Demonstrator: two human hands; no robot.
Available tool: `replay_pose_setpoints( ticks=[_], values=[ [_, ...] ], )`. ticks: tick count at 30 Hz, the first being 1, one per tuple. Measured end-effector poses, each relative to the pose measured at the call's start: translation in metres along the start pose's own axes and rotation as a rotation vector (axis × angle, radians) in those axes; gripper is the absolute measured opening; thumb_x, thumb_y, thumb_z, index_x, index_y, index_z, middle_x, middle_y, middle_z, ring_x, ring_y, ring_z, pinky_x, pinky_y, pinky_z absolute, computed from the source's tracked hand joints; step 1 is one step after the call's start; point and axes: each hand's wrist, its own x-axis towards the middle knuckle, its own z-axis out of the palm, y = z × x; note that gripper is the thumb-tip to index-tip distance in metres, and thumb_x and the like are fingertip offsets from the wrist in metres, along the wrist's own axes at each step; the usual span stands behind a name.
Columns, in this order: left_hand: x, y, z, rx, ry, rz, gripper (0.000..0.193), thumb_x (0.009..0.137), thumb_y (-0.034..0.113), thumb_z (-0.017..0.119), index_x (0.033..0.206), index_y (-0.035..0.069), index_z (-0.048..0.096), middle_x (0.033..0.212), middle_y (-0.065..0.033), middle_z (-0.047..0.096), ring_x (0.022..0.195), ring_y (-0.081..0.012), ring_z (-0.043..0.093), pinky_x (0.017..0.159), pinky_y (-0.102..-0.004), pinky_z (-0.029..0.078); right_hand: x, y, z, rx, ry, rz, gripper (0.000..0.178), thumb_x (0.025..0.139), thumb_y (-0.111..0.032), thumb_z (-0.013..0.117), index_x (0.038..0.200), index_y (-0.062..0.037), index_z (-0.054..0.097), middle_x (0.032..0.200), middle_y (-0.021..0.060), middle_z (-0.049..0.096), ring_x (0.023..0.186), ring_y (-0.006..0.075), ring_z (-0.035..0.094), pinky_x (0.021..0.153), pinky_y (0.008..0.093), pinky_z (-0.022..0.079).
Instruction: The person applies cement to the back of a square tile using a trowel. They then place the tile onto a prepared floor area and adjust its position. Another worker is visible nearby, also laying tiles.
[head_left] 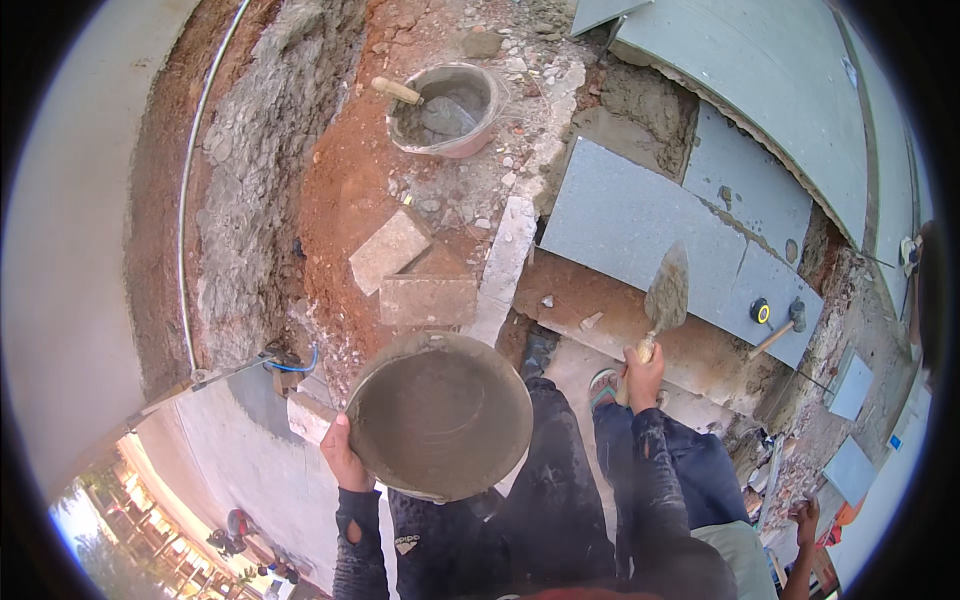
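Closest in, the left hand point(346, 455) has its fingers curled over the left edge of a round basin point(430, 338), held tilted before the legs, its inside coated with grey mortar; how deep the mortar lies, I cannot tell. Off to the right, the right hand point(645, 378) is closed round the wooden handle of a trowel point(667, 290), whose mortar-smeared blade points away over the edge of a grey slab point(620, 210). A sandalled foot point(602, 387) is just below that hand. Beyond the basin lie two bricks point(392, 250), touching, on reddish soil point(340, 190). Towards the slab's right end, a yellow-and-black tape measure point(761, 310) sits near a hammer point(797, 316). Farther out, among rubble, stands a second mortar-streaked bucket point(470, 148), with a wooden tool handle point(397, 91) leaning over its rim.
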Motion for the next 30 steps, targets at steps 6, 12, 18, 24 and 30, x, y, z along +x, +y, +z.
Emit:
replay_pose_setpoints(
  ticks=[6,12,18,24,30],
  values=[
    [0.059,0.066,0.014,-0.042,-0.111,0.040,0.032,0.096,0.022,0.052,0.106,-0.006,0.062,0.097,-0.0080,0.066,0.084,-0.0133,0.061,0.077,-0.0256,0.047,-0.130,0.070,0.007,0.132,0.013,0.438,0.020,0.079,-0.008,0.065,0.091,-0.0049,0.050,0.070,0.0055,0.054,0.051,0.0151,0.055,0.045,0.0288,0.047],
    [0.061,0.027,0.069,0.407,-0.570,0.045,0.031,0.091,0.022,0.061,0.111,-0.002,0.063,0.094,-0.0108,0.068,0.088,-0.0138,0.061,0.080,-0.0276,0.046,-0.160,0.025,0.037,0.443,0.074,0.594,0.032,0.087,-0.028,0.066,0.101,-0.0056,0.049,0.082,0.0059,0.058,0.071,0.0167,0.061,0.060,0.0313,0.052],
    [0.073,-0.133,0.148,0.664,-0.768,0.272,0.031,0.087,0.028,0.062,0.100,0.000,0.066,0.094,-0.0173,0.063,0.087,-0.0307,0.062,0.076,-0.0363,0.047,-0.175,0.047,0.023,-0.011,0.406,0.344,0.032,0.085,-0.028,0.069,0.096,-0.0064,0.048,0.079,0.0035,0.054,0.065,0.0120,0.056,0.058,0.0275,0.049],
    [0.150,-0.271,0.195,0.588,-0.825,0.169,0.034,0.085,0.031,0.063,0.099,-0.001,0.066,0.093,-0.0193,0.063,0.089,-0.0364,0.061,0.078,-0.0411,0.047,-0.181,0.038,0.030,-0.054,0.362,0.279,0.029,0.085,-0.021,0.070,0.092,-0.0047,0.047,0.072,0.0032,0.051,0.053,0.0124,0.054,0.048,0.0260,0.046],
    [0.186,-0.319,0.237,0.708,-0.741,0.163,0.040,0.086,0.028,0.061,0.111,-0.003,0.062,0.098,-0.0210,0.064,0.095,-0.0381,0.061,0.084,-0.0429,0.047,-0.184,0.018,0.051,-0.012,0.289,0.342,0.027,0.082,-0.015,0.070,0.094,-0.0037,0.049,0.066,0.0022,0.049,0.045,0.0104,0.048,0.040,0.0259,0.040]
  ],
)
